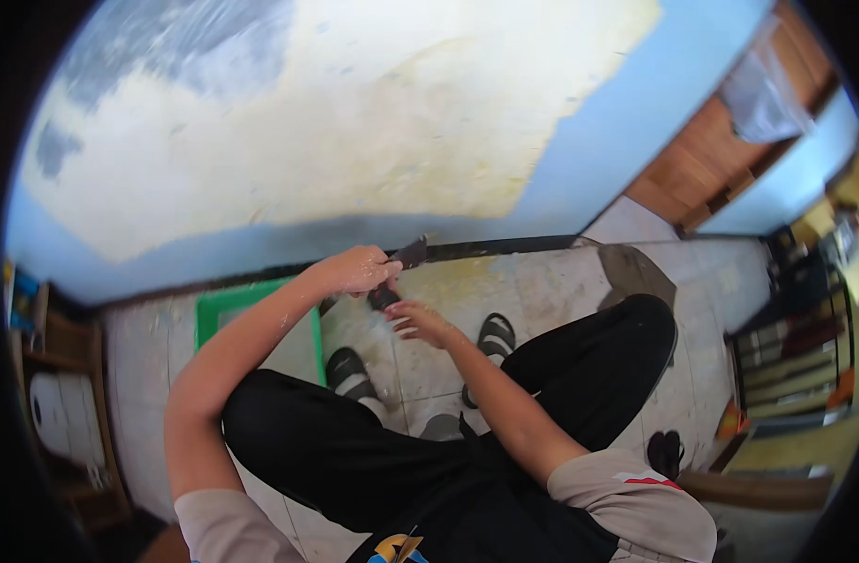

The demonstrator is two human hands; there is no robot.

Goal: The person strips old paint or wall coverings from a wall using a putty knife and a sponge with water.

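Observation:
My left hand point(359, 270) is closed, its fingers flecked with white, around a scraper point(413, 251) whose dark flat blade points right, near the base of the wall. Just below it, my right hand point(422, 323) is wrapped round a dark handle point(383, 298); what the handle's far end carries is mostly hidden behind my left hand and wrist. Both hands are close together in front of the wall point(354, 122), above the tiled floor. A large cream, patchy area shows on the wall's blue paint, with grey smears at upper left.
A green-rimmed tray point(319, 352) lies on the floor by my left knee. My sandalled feet point(350, 373) are between my bent legs. A brown flat piece point(636, 272) lies beyond my right knee. Wooden shelves point(96, 394) stand at left, a dark rack point(791, 347) at right.

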